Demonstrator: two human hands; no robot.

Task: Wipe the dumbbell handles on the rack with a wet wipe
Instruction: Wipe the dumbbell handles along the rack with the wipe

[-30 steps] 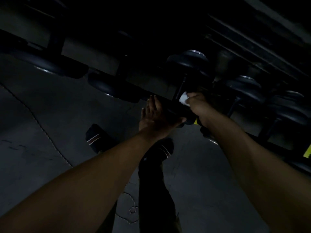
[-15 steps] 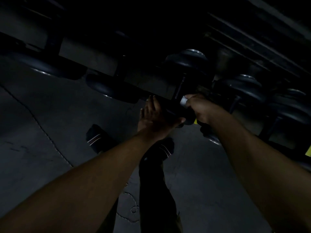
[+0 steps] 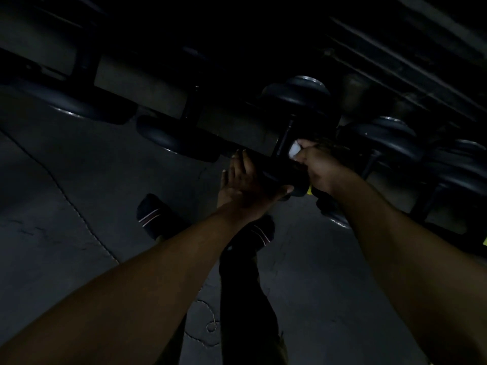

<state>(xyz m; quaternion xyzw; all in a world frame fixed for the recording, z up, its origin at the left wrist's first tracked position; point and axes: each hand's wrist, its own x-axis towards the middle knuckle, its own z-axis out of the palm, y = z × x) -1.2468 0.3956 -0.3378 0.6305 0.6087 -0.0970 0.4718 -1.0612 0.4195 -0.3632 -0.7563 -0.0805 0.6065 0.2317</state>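
The dumbbell (image 3: 287, 156) being cleaned sits on the dim rack (image 3: 237, 130), its near head toward the person. The right hand (image 3: 320, 167), just right of that dumbbell's handle, is curled round a white wet wipe (image 3: 293, 150) pressed against the bar. The left hand (image 3: 245, 183), just left of the near head, lies flat with fingers straight, steadying it. To do this well, I'd keep the head braced, wrap the wipe fully round the bar and twist along its length; the far side is hidden in shadow.
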